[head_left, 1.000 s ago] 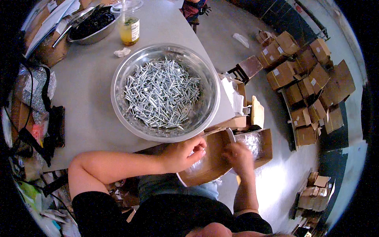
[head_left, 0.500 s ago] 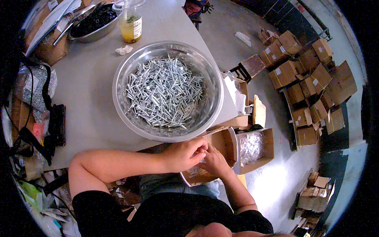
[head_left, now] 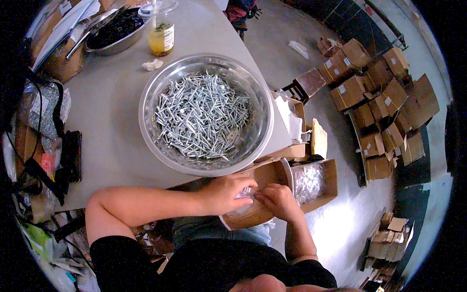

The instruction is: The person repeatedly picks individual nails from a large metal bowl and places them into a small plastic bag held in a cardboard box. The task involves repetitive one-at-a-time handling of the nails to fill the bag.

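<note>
A small clear plastic bag (head_left: 245, 192) is between my hands, over an open cardboard box (head_left: 269, 174) at the table's front edge. My left hand (head_left: 227, 193) is closed on the bag's left side, thumb and fingers curled around it. From the right, my right hand (head_left: 279, 200) pinches at the bag's edge with its fingertips. What the bag contains, if anything, is too small to make out. Just beyond my hands, a wide metal bowl (head_left: 149, 141) full of silver screws (head_left: 202, 117) rests on the grey table (head_left: 114, 146).
A second cardboard box (head_left: 326, 187) holding clear plastic bags (head_left: 309, 181) stands to the right. A drink cup (head_left: 161, 41) and a metal pan (head_left: 114, 31) sit at the back left. Black cables (head_left: 36, 121) clutter the left edge. Stacked cartons (head_left: 384, 112) line the right side.
My right hand has drawn a little to the right, away from my left. The clear plastic between them now shows more plainly. My left hand has hardly moved.
</note>
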Demonstrator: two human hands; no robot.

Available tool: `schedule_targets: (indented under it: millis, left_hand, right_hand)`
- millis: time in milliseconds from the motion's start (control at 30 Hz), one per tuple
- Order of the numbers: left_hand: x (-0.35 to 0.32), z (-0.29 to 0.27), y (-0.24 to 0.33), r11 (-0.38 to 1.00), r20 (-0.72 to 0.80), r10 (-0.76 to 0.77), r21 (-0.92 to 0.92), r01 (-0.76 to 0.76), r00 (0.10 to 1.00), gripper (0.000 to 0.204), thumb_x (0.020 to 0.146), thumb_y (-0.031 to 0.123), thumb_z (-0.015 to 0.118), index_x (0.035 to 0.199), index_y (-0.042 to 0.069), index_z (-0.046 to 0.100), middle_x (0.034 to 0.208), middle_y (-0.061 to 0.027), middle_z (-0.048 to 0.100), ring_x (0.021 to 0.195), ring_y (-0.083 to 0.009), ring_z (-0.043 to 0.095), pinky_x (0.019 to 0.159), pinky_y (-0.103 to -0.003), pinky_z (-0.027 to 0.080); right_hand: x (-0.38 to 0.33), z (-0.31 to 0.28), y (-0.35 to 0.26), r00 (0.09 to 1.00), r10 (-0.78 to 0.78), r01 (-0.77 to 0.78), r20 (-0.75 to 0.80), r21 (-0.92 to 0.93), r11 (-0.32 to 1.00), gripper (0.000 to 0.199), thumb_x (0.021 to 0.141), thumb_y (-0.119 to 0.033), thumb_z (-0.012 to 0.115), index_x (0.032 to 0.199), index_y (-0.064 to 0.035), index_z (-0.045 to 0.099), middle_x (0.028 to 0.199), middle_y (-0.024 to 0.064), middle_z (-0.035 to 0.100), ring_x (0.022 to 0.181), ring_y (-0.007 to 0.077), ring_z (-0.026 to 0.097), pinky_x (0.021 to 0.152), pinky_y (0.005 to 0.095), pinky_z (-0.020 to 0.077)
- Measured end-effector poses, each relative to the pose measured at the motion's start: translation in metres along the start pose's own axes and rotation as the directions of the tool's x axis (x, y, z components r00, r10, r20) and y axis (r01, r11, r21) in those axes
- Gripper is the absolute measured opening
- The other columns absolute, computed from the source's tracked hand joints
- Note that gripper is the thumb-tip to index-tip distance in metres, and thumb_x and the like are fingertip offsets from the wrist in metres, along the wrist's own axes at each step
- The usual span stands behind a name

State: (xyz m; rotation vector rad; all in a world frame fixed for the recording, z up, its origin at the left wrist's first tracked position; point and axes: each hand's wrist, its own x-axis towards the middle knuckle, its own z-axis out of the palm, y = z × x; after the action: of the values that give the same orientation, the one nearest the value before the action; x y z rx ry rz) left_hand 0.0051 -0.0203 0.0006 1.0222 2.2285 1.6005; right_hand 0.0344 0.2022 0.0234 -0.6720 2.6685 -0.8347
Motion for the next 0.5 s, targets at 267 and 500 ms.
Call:
schedule_targets:
  millis: [267,500]
  left_hand:
    - [0.005,-0.010,0.015,0.993,-0.064,-0.050,-0.112,0.043,0.997,0.011,0.085,0.012,0.061,0.090,0.002,0.061,0.083,-0.0141,0.062,0.080,-0.0293,0.060,0.072,-0.038,0.047]
    - [0.000,0.005,0.000,0.993,-0.095,0.072,0.102,-0.062,0.993,0.018,0.087,0.017,0.059,0.096,0.002,0.062,0.099,-0.0164,0.062,0.092,-0.0335,0.059,0.082,-0.042,0.046]
  right_hand:
    - [0.012,-0.031,-0.007,0.946,-0.032,0.052,-0.321,0.054,0.997,0.009,0.072,-0.004,0.069,0.081,-0.0019,0.066,0.076,0.0128,0.063,0.073,0.0294,0.061,0.065,0.0371,0.0489]
    - [0.085,-0.072,-0.076,0.850,-0.465,0.407,-0.246,-0.252,0.878,0.030,0.072,-0.018,0.074,0.099,-0.0069,0.066,0.097,0.0098,0.065,0.089,0.0286,0.061,0.084,0.0393,0.0458]
